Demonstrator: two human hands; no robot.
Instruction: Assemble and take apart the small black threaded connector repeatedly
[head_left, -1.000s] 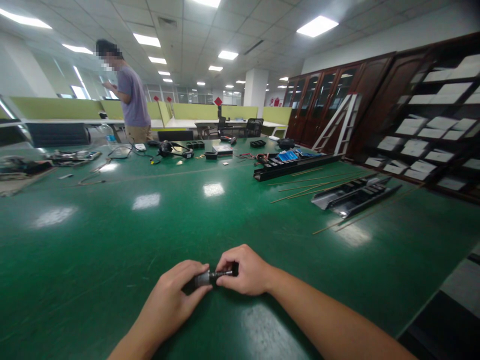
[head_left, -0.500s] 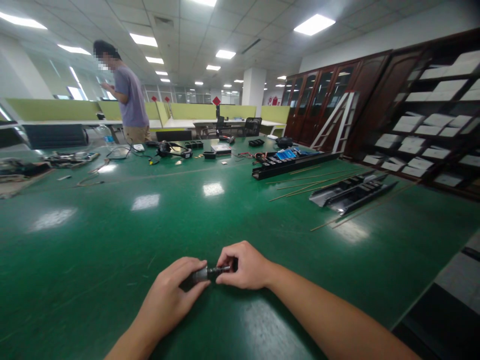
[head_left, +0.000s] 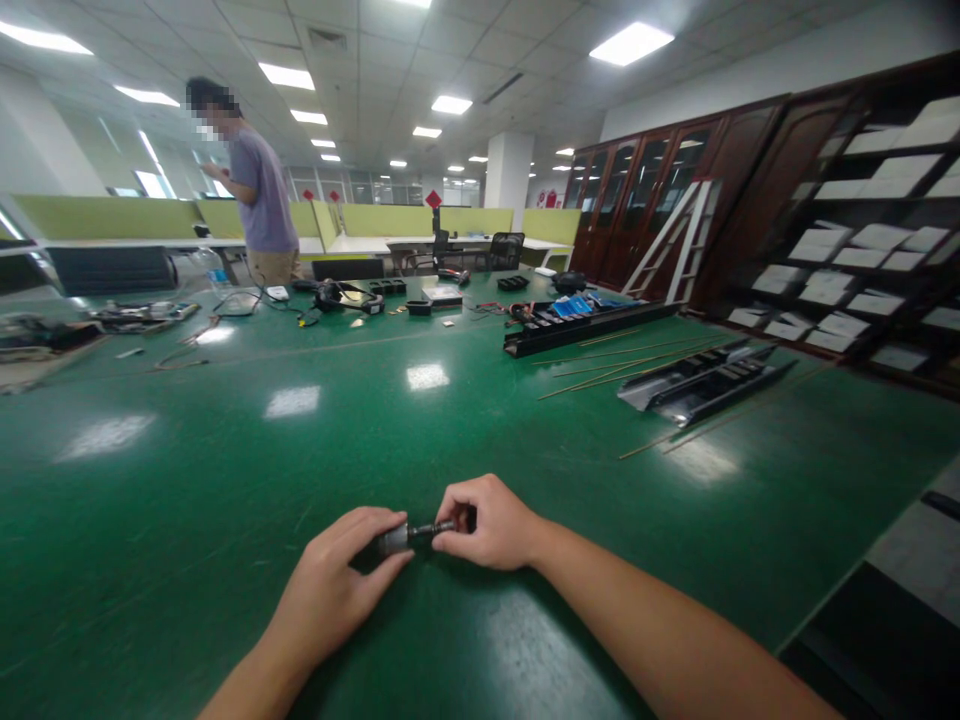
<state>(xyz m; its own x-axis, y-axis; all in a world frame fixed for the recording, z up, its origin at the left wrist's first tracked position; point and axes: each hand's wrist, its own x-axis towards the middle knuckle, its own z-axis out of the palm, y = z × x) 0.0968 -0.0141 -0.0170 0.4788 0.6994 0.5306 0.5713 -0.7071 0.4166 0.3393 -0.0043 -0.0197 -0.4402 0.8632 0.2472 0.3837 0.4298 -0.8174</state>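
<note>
Just above the green table, my left hand has its fingers and thumb closed round a small grey metal cylinder. A thin dark shaft sticks out of its right end. My right hand pinches the far end of that shaft between curled fingers and thumb. Cylinder and shaft lie in one line, nearly level. Fingers hide part of both, so I cannot tell whether they are joined or what device they belong to.
Black metal channels and thin rods lie at the right. A longer black channel bearing blue packets is behind. Cables and a black headset sit along the far side. Beyond stands a person; a stepladder leans near cabinets.
Both hands have shifted slightly up in view, the left one also a little leftward. A bit more of the shaft shows between cylinder and right fingers.
</note>
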